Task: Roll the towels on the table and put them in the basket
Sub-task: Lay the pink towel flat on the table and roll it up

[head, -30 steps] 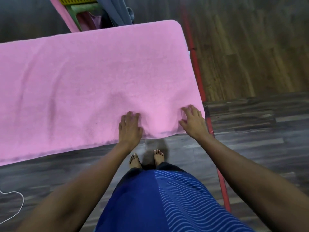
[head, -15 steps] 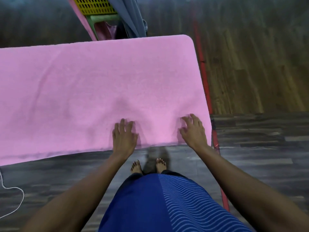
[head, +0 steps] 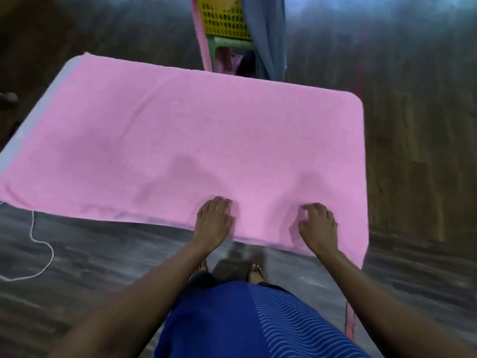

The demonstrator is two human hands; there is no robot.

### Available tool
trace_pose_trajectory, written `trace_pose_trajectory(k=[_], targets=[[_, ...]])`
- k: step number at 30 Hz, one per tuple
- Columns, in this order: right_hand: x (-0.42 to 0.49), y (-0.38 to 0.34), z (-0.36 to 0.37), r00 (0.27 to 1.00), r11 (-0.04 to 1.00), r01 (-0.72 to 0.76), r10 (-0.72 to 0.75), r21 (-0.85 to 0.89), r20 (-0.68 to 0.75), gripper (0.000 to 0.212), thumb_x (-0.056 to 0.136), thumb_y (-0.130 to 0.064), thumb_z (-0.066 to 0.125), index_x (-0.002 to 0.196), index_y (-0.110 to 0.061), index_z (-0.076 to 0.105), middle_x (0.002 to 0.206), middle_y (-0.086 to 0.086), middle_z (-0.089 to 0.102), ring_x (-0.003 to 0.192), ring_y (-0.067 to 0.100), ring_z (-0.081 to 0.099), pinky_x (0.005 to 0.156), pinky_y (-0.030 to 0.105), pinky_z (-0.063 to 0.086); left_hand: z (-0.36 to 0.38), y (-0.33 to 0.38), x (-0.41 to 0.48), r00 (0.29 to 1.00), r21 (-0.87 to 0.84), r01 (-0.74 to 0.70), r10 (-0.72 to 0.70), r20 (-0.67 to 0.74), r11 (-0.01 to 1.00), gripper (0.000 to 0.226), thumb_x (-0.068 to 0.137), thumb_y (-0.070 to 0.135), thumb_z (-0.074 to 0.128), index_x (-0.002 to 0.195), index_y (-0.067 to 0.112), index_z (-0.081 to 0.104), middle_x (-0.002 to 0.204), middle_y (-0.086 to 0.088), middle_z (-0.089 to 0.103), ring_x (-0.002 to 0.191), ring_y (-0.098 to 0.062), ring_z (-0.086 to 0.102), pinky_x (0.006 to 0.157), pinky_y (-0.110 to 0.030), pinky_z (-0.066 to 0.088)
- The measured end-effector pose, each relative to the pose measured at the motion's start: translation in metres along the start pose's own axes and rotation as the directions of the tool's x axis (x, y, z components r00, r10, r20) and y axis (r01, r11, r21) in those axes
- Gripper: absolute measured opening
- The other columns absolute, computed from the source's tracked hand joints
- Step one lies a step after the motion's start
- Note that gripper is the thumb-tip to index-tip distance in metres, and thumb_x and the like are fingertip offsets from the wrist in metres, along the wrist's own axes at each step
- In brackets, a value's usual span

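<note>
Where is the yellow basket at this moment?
In the head view the yellow basket is at the top centre, beyond the far edge of the pink towel, with a grey-blue cloth hanging just right of it.

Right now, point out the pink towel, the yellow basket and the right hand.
pink towel [head: 180, 130]: head view, its flat middle.
yellow basket [head: 223, 19]: head view, perforated side wall.
right hand [head: 318, 226]: head view, back of hand.

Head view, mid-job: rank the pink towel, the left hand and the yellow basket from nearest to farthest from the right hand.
1. pink towel: directly under the right hand, whose fingertips touch it near the front edge.
2. left hand: to its left, on the same front edge of the towel.
3. yellow basket: beyond the towel's far edge, at the top of the view.
</note>
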State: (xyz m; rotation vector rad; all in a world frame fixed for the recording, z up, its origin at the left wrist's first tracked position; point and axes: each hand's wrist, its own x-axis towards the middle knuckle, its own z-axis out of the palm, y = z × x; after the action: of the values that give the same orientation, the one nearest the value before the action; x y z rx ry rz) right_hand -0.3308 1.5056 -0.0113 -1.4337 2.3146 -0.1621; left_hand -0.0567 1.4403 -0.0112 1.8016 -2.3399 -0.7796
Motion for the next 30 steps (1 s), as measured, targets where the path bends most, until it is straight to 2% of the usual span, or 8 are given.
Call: trace_pose_trajectory(k=[7, 13, 18, 21, 24, 27, 30], targets=[[0.029, -0.166, 0.044, 0.943, 0.948, 0.318, -0.315, -0.011, 0.111, 0.039, 0.089, -0.021, 0.056, 0.127, -0.018, 0.057, 0.136, 0.008, 0.049, 0.122, 0.031, 0.045, 0.102, 0.039, 0.037, -0.065, -0.131, 0.008, 0.958, -0.094, 0.245, -0.256, -0.128, 0.965, 0.048, 0.094, 0.037, 0.054, 0.139, 0.022, 0.046, 0.148, -0.007, 0.040, 0.134, -0.028, 0.035, 0.110, -0.042, 0.029], [0.019, -0.319, 0.094, 0.909, 0.926, 0.375, -0.374, 0.034, 0.185, 0.047, 0.092, -0.029, 0.055, 0.138, -0.022, 0.047, 0.145, 0.006, 0.041, 0.129, 0.029, 0.040, 0.106, 0.040, 0.035, -0.143, -0.268, 0.020, 0.911, -0.087, 0.369, -0.379, -0.164, 0.925, 0.045, 0.092, 0.033, 0.056, 0.134, 0.018, 0.050, 0.142, -0.010, 0.045, 0.128, -0.032, 0.042, 0.104, -0.042, 0.036], [-0.001, -0.406, 0.132, 0.931, 0.963, 0.265, -0.270, 0.055, 0.245, 0.067, 0.092, -0.050, 0.052, 0.150, -0.033, 0.023, 0.161, 0.000, 0.011, 0.146, 0.027, 0.012, 0.118, 0.047, 0.015, -0.203, -0.360, 0.029, 0.925, -0.032, 0.355, -0.356, -0.136, 0.934, 0.044, 0.092, 0.025, 0.058, 0.132, 0.010, 0.051, 0.137, -0.013, 0.049, 0.122, -0.035, 0.047, 0.097, -0.044, 0.040], [-0.011, -0.436, 0.151, 0.934, 0.985, 0.171, -0.173, 0.037, 0.313, 0.071, 0.091, -0.054, 0.050, 0.151, -0.038, 0.014, 0.162, -0.003, -0.001, 0.147, 0.028, 0.002, 0.114, 0.060, 0.015, -0.226, -0.405, 0.035, 0.935, -0.003, 0.346, -0.345, -0.080, 0.938, 0.043, 0.093, 0.023, 0.054, 0.134, 0.010, 0.048, 0.138, -0.012, 0.045, 0.122, -0.033, 0.044, 0.097, -0.044, 0.041], [-0.015, -0.453, 0.164, 0.934, 0.992, 0.119, -0.100, -0.033, 0.344, 0.070, 0.093, -0.057, 0.045, 0.151, -0.039, 0.011, 0.162, -0.002, -0.009, 0.148, 0.030, -0.007, 0.109, 0.068, 0.014, -0.237, -0.441, 0.042, 0.941, 0.065, 0.337, -0.337, -0.010, 0.939, 0.048, 0.096, 0.033, 0.041, 0.140, 0.014, 0.039, 0.145, -0.014, 0.037, 0.130, -0.035, 0.037, 0.104, -0.047, 0.037], [-0.016, -0.459, 0.169, 0.945, 0.995, 0.079, -0.053, -0.068, 0.323, 0.064, 0.095, -0.060, 0.036, 0.150, -0.040, 0.012, 0.162, -0.003, -0.007, 0.148, 0.030, -0.007, 0.108, 0.068, 0.016, -0.239, -0.462, 0.042, 0.923, 0.096, 0.381, -0.385, 0.023, 0.919, 0.051, 0.099, 0.034, 0.043, 0.146, 0.016, 0.033, 0.152, -0.014, 0.031, 0.138, -0.039, 0.030, 0.109, -0.051, 0.036], [-0.018, -0.466, 0.168, 0.965, 0.990, 0.060, -0.026, -0.125, 0.262, 0.056, 0.094, -0.061, 0.036, 0.144, -0.040, 0.024, 0.159, -0.002, 0.009, 0.146, 0.028, 0.009, 0.105, 0.064, 0.025, -0.242, -0.467, 0.041, 0.936, 0.153, 0.353, -0.350, -0.048, 0.923, 0.046, 0.097, 0.036, 0.048, 0.138, 0.015, 0.044, 0.142, -0.013, 0.044, 0.125, -0.037, 0.045, 0.098, -0.050, 0.046]])
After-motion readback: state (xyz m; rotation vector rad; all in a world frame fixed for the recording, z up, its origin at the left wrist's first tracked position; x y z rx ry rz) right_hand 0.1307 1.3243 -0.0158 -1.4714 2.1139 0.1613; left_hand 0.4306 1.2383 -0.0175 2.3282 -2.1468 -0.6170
